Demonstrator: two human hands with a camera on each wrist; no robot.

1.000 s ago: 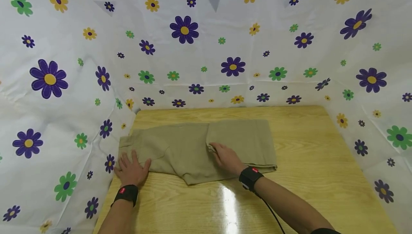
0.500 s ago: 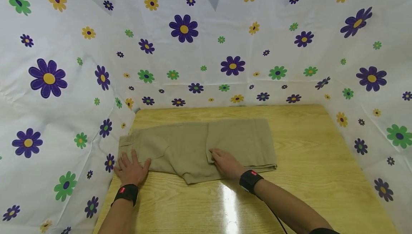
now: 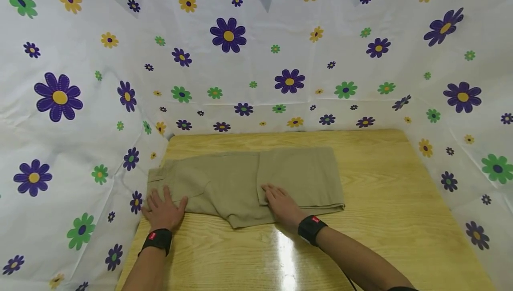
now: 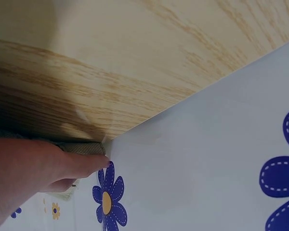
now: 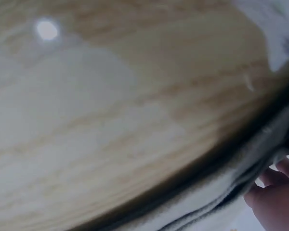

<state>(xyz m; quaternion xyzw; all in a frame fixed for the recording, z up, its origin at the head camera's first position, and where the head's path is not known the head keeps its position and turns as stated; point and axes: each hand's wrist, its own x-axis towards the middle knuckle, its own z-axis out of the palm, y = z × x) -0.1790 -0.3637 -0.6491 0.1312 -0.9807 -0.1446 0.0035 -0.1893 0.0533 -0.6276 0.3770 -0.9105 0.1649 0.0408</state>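
Note:
Khaki trousers (image 3: 232,179) lie lengthwise across the table, one leg laid on the other, with the leg end folded back over the right half. At the waistband on the left, my left hand (image 3: 165,211) rests with its fingers spread. In the left wrist view, the left hand (image 4: 43,166) lies over the cloth at the table's edge. My right hand (image 3: 283,206) lies on the near corner of the folded-back part, fingers extended over the fabric. The right wrist view shows the fingers of the right hand (image 5: 277,192) beside the layered cloth edge (image 5: 202,197).
A wood-grain table (image 3: 384,220) carries the trousers. White sheeting with printed flowers (image 3: 256,59) stands round its back and both sides. Dark bands (image 3: 158,241) circle both wrists, and a cable hangs under the right forearm. Light glares off the table front.
My right hand has let go of the folded-back hem, which it was pinching, and now lies flatter on it. The corner has come down towards me. My left hand has stayed put.

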